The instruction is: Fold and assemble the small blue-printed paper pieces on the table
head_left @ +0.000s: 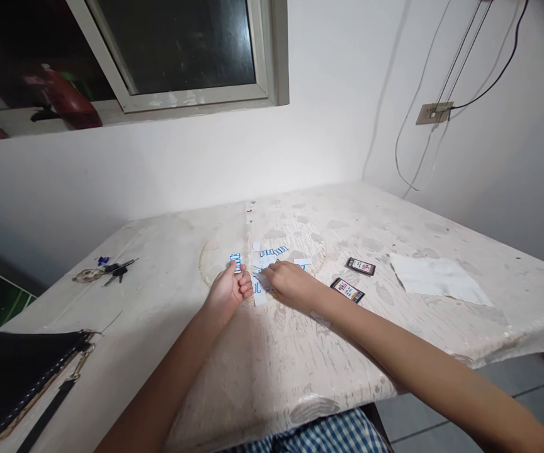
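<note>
My left hand (229,288) is closed, its thumb resting along the top of a small stack of blue-and-white cards (236,259). Close beside it, my right hand (289,282) has its fingers bent together over small white paper pieces (263,263) on the table. What its fingertips pinch is too small to make out. Around both hands lie more pieces with blue print (273,251), a white slip (303,261) and another white slip (259,298) nearer to me. My right palm and fingers hide part of this spread.
Two dark packets (361,266) and a white cloth or paper sheet (439,280) lie right of my hands on the plastic-covered table (248,371). Keys (117,270) sit at left, near a black bag (21,377). A wall socket (435,113) has hanging cables.
</note>
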Action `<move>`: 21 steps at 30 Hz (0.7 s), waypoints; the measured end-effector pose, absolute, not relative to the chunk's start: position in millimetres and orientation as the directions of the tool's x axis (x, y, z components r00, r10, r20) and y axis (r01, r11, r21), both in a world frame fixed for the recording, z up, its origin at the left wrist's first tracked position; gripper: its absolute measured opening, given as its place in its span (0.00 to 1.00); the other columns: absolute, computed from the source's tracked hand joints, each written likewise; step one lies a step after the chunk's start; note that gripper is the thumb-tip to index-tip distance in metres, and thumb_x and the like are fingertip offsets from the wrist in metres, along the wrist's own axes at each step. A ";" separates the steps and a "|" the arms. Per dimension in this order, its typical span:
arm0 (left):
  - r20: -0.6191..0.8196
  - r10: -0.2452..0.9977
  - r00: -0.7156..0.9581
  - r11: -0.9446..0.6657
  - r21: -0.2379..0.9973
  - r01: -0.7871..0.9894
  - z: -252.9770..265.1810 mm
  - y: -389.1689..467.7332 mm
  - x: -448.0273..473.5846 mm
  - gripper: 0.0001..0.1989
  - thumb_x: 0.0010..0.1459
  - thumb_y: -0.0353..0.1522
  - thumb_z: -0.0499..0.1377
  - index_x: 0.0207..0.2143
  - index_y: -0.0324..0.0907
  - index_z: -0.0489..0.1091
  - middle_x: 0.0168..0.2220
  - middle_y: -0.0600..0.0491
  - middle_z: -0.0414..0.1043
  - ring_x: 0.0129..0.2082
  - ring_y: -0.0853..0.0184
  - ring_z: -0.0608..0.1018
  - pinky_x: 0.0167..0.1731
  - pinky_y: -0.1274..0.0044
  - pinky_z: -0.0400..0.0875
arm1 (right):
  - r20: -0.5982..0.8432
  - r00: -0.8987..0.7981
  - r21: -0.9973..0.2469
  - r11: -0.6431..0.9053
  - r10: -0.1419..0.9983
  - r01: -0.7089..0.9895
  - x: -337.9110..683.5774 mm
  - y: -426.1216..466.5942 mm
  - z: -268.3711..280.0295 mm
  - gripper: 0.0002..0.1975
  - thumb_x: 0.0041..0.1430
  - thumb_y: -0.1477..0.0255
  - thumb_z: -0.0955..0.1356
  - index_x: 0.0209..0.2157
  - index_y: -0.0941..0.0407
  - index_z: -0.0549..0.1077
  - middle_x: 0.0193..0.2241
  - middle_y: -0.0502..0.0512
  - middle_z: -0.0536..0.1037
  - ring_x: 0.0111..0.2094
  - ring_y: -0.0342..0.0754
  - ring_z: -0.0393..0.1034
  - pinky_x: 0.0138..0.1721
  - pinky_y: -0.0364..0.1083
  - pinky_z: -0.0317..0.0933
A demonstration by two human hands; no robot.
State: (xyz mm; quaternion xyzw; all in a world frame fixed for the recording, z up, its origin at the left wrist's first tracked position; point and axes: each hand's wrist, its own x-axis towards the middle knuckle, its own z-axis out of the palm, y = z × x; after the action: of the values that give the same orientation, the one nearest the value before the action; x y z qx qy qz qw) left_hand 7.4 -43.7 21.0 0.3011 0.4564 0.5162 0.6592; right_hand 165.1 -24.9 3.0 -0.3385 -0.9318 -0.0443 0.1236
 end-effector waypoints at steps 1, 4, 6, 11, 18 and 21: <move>-0.293 0.955 0.051 0.288 0.869 -0.402 21.4 -43.7 7.4 0.15 0.64 0.36 0.42 0.25 0.40 0.57 0.13 0.61 0.51 0.11 0.77 0.56 0.13 0.84 0.52 | 0.263 -0.720 -0.015 0.749 0.642 0.662 164.1 -25.3 2.5 0.08 0.53 0.78 0.65 0.37 0.63 0.69 0.33 0.60 0.73 0.35 0.51 0.66 0.33 0.45 0.53; -0.301 0.952 0.060 0.300 0.867 -0.398 22.5 -43.6 7.1 0.15 0.64 0.36 0.42 0.25 0.40 0.57 0.13 0.61 0.51 0.11 0.77 0.57 0.13 0.84 0.52 | 0.289 -0.646 -0.106 0.695 0.706 0.711 161.8 -24.6 -1.3 0.08 0.54 0.80 0.63 0.37 0.61 0.69 0.34 0.59 0.74 0.36 0.49 0.67 0.32 0.44 0.53; -0.308 0.949 0.066 0.308 0.864 -0.399 23.3 -43.7 7.0 0.16 0.64 0.36 0.42 0.25 0.40 0.56 0.13 0.61 0.51 0.11 0.77 0.56 0.13 0.84 0.52 | 0.312 -0.602 -0.176 0.667 0.735 0.724 162.0 -23.2 -3.9 0.08 0.56 0.79 0.61 0.37 0.60 0.69 0.34 0.58 0.74 0.35 0.48 0.67 0.32 0.43 0.53; -0.307 0.950 0.065 0.306 0.863 -0.401 25.1 -43.3 6.7 0.15 0.64 0.35 0.41 0.25 0.41 0.56 0.13 0.61 0.51 0.11 0.77 0.56 0.13 0.84 0.52 | 0.435 -0.500 -0.312 0.646 0.749 0.697 168.6 -19.2 -2.5 0.09 0.60 0.78 0.58 0.37 0.58 0.68 0.34 0.57 0.72 0.32 0.46 0.66 0.30 0.43 0.53; -0.413 0.878 0.242 0.473 0.824 -0.311 24.2 -46.4 7.9 0.16 0.64 0.38 0.41 0.26 0.41 0.56 0.13 0.61 0.51 0.10 0.77 0.55 0.11 0.84 0.49 | 0.706 -0.333 -0.523 0.777 0.625 0.349 178.1 -12.0 5.5 0.11 0.58 0.81 0.60 0.36 0.57 0.71 0.34 0.54 0.69 0.33 0.43 0.65 0.33 0.42 0.58; -0.464 0.794 0.394 0.574 0.786 -0.231 24.5 -50.6 9.9 0.18 0.64 0.40 0.40 0.25 0.41 0.57 0.13 0.61 0.51 0.09 0.78 0.53 0.10 0.85 0.47 | 0.736 -0.328 -0.553 0.806 0.592 0.211 177.4 -14.3 9.6 0.11 0.56 0.82 0.61 0.33 0.57 0.73 0.33 0.54 0.69 0.34 0.43 0.66 0.35 0.43 0.60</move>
State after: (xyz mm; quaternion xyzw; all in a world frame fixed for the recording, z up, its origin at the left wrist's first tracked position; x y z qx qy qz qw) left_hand 9.9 -50.6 24.5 0.3203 0.4390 0.3323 0.7709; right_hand 177.4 -14.3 9.6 -0.2529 -0.7941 0.1823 0.5218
